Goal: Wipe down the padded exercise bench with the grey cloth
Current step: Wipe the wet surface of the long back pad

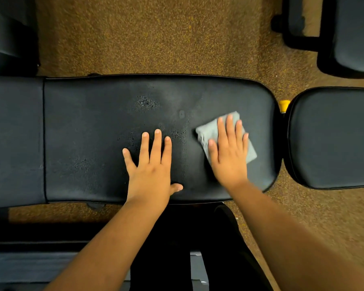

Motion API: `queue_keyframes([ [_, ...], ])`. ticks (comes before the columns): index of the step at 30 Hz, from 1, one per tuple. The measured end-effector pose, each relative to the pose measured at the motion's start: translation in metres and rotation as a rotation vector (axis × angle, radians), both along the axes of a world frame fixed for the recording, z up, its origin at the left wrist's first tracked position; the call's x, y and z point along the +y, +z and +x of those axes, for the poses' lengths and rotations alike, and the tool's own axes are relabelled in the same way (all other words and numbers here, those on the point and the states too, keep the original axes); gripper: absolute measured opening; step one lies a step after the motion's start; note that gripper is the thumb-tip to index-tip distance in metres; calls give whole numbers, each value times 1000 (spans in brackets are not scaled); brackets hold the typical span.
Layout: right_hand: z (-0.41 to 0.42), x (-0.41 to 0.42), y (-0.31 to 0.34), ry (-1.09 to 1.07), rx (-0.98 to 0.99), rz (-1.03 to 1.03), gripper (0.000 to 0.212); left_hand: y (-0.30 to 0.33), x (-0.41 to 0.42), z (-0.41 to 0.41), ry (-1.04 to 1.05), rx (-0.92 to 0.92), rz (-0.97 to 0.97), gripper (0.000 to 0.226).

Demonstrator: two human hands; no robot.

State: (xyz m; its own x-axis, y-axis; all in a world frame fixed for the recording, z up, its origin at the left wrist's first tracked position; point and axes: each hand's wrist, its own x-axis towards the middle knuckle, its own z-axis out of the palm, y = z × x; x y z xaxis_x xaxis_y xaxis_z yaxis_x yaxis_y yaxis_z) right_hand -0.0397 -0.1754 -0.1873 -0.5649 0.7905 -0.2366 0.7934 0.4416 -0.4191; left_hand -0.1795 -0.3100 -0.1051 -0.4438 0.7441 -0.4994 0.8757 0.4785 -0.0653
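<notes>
From the head camera, the padded bench [105, 131] runs left to right; the right hand [229, 156] presses the folded grey cloth [206, 131] flat, fingers straight, near the pad's right end; the left hand [150, 169] rests spread and empty mid-pad; the speckled patches [145, 102] lie leftward of the cloth, so the right hand likely sweeps left along the long axis.

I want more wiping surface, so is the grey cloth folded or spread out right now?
Folded. The grey cloth shows as a small compact rectangle under the flat right hand on the bench pad.
</notes>
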Motion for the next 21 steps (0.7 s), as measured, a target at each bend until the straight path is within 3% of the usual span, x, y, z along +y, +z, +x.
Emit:
queue_keyframes([
  [6, 41, -41, -3, 40, -1, -14, 59, 1, 0, 0, -2, 0, -12, 123],
  [21, -8, 63, -7, 13, -18, -18, 66, 19, 25, 10, -39, 48, -99, 116],
])
